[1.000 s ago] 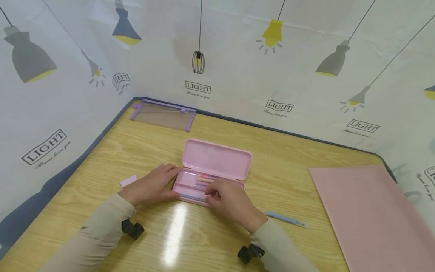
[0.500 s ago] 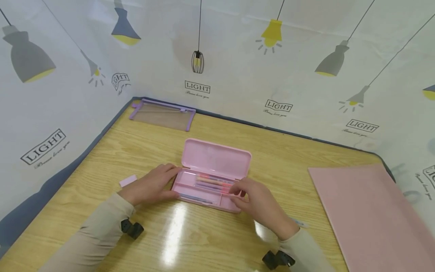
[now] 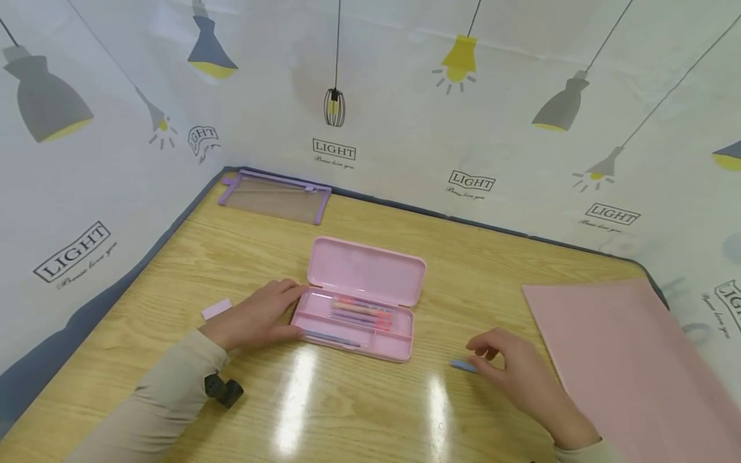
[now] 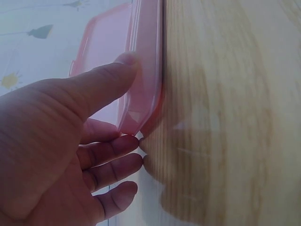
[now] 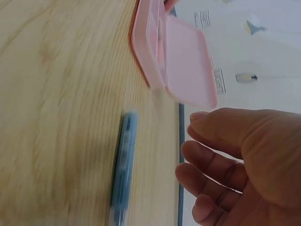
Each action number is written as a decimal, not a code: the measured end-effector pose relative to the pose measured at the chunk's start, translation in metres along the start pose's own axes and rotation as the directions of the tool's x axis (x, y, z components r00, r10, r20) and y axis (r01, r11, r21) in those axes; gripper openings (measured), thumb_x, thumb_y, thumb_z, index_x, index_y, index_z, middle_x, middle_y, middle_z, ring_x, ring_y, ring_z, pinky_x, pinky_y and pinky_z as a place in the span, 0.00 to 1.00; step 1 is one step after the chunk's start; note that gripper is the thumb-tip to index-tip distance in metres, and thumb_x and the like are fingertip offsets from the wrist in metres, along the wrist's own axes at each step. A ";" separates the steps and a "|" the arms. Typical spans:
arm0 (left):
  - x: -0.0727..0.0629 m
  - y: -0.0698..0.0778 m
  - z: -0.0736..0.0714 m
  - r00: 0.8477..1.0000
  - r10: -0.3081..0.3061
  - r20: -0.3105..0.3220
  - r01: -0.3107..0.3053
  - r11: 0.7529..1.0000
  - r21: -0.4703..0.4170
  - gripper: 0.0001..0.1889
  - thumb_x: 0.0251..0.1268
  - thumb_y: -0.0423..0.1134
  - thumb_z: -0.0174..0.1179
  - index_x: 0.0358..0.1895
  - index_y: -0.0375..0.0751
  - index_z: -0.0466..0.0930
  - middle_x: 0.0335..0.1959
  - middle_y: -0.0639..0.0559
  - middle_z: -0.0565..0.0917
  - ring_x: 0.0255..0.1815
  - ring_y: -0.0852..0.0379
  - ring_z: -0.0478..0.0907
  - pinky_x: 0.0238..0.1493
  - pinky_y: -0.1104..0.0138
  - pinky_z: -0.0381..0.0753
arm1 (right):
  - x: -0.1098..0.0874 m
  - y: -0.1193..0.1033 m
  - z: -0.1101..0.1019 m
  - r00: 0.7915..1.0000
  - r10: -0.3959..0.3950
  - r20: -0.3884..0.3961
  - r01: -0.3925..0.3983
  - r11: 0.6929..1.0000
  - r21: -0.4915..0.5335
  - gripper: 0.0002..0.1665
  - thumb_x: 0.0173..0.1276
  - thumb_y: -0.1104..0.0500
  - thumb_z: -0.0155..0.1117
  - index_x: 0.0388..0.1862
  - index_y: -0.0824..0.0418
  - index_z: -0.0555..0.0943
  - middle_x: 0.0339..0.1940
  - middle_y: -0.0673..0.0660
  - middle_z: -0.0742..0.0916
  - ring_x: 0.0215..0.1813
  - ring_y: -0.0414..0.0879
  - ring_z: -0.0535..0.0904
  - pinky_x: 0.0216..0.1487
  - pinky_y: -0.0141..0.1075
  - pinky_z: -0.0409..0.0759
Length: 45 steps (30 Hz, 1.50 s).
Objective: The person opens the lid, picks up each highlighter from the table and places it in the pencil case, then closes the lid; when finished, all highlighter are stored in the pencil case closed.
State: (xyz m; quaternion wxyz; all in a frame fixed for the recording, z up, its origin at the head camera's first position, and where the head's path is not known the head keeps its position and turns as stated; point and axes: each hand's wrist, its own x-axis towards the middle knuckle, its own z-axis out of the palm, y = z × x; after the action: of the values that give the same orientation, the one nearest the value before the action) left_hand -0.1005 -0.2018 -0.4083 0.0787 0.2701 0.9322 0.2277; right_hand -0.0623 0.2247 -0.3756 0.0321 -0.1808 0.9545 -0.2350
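A pink pencil case point(image 3: 393, 347) lies with its lid up in the middle of the table. Several pens point(image 3: 361, 312) fill its rear compartment, and a slim blue pen point(image 3: 332, 338) lies in the front one. My left hand point(image 3: 263, 315) holds the left end of the case, thumb on the front wall point(image 4: 146, 70) and fingers at the end. Over a light blue pen point(image 5: 123, 165) on the table, right of the case, hovers my right hand point(image 3: 515, 373). Its fingers are loosely bent, with nothing between them; it partly hides that pen in the head view.
A small pale pink block point(image 3: 217, 309) lies left of my left wrist. A mesh zip pouch with purple edging point(image 3: 274, 198) is at the back left. At the right lies a large flat pink board point(image 3: 613, 360). A printed curtain point(image 3: 399, 116) encloses the table's far edges.
My right hand has left the inside of the pencil case and moved right to the light blue pen. The left hand has stayed on the case.
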 end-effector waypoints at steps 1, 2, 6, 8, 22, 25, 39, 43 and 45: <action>0.000 -0.001 0.001 1.000 0.001 0.000 -0.001 1.000 0.001 0.39 0.63 0.49 0.66 0.71 0.30 0.63 0.63 0.35 0.73 0.62 0.39 0.72 0.63 0.47 0.73 | -0.004 0.004 -0.002 1.000 0.011 0.000 -0.011 1.000 -0.011 0.08 0.64 0.57 0.71 0.42 0.52 0.86 0.36 0.42 0.85 0.38 0.36 0.77 0.34 0.31 0.76; 0.000 -0.001 0.001 1.000 0.002 0.000 -0.002 1.000 0.003 0.39 0.63 0.49 0.66 0.71 0.30 0.63 0.63 0.35 0.73 0.62 0.39 0.72 0.63 0.47 0.73 | -0.007 0.008 -0.003 1.000 0.027 -0.001 -0.027 0.999 -0.021 0.08 0.64 0.56 0.71 0.42 0.51 0.85 0.36 0.42 0.84 0.38 0.37 0.77 0.33 0.30 0.75; 0.000 -0.002 0.002 1.000 0.007 -0.003 -0.007 1.000 0.001 0.39 0.63 0.50 0.66 0.71 0.30 0.63 0.63 0.35 0.73 0.62 0.38 0.72 0.63 0.46 0.73 | -0.019 0.025 -0.006 0.997 0.069 -0.015 -0.070 0.995 -0.071 0.09 0.63 0.54 0.72 0.42 0.51 0.86 0.37 0.42 0.84 0.38 0.39 0.79 0.32 0.30 0.74; 0.000 -0.003 0.002 1.000 0.007 -0.003 -0.007 1.000 0.000 0.39 0.63 0.50 0.66 0.71 0.30 0.63 0.63 0.35 0.73 0.62 0.38 0.72 0.63 0.46 0.73 | -0.023 0.032 -0.006 0.995 0.093 -0.020 -0.095 0.992 -0.080 0.09 0.62 0.54 0.72 0.41 0.51 0.86 0.37 0.43 0.85 0.38 0.40 0.79 0.33 0.32 0.75; -0.004 -0.003 0.000 1.000 0.009 -0.008 -0.009 1.000 0.011 0.40 0.64 0.51 0.65 0.71 0.29 0.63 0.64 0.34 0.72 0.62 0.38 0.72 0.63 0.46 0.73 | -0.039 0.059 0.011 0.992 0.086 -0.089 -0.091 0.995 -0.050 0.08 0.57 0.63 0.75 0.34 0.53 0.85 0.31 0.43 0.81 0.32 0.28 0.73 0.33 0.30 0.77; -0.003 -0.004 0.001 1.000 0.016 -0.011 -0.016 1.000 0.017 0.40 0.64 0.51 0.65 0.71 0.29 0.63 0.64 0.34 0.72 0.62 0.38 0.72 0.63 0.46 0.73 | -0.039 0.060 0.013 0.992 0.101 -0.074 -0.104 0.994 -0.043 0.09 0.57 0.63 0.74 0.34 0.53 0.85 0.30 0.42 0.81 0.32 0.27 0.72 0.33 0.29 0.77; -0.001 -0.004 0.002 1.000 0.007 0.001 -0.007 1.000 0.012 0.40 0.64 0.52 0.65 0.71 0.30 0.63 0.64 0.34 0.72 0.62 0.38 0.72 0.62 0.46 0.73 | -0.039 0.059 0.015 0.992 0.118 -0.038 -0.119 0.992 -0.032 0.08 0.58 0.64 0.73 0.34 0.53 0.84 0.30 0.42 0.81 0.32 0.27 0.73 0.34 0.29 0.78; -0.001 -0.004 0.002 1.000 0.007 0.001 -0.007 1.000 0.011 0.40 0.64 0.52 0.65 0.71 0.29 0.63 0.64 0.34 0.72 0.62 0.38 0.72 0.62 0.46 0.74 | -0.039 0.057 0.014 0.992 0.120 -0.038 -0.121 0.992 -0.033 0.08 0.58 0.64 0.73 0.34 0.53 0.84 0.30 0.43 0.81 0.33 0.28 0.74 0.35 0.29 0.78; -0.001 -0.003 0.001 1.000 0.008 0.000 -0.008 1.000 0.010 0.40 0.64 0.52 0.65 0.71 0.29 0.63 0.64 0.34 0.72 0.62 0.38 0.72 0.62 0.46 0.73 | -0.038 0.054 0.012 0.991 0.124 -0.042 -0.126 0.991 -0.041 0.08 0.59 0.63 0.73 0.34 0.52 0.84 0.31 0.43 0.81 0.33 0.29 0.74 0.33 0.28 0.77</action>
State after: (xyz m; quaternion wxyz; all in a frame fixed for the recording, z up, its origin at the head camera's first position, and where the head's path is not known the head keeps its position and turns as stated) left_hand -0.1006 -0.2044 -0.4110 0.0764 0.2741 0.9323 0.2231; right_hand -0.0432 0.2778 -0.4121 0.0241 -0.1167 0.9693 -0.2149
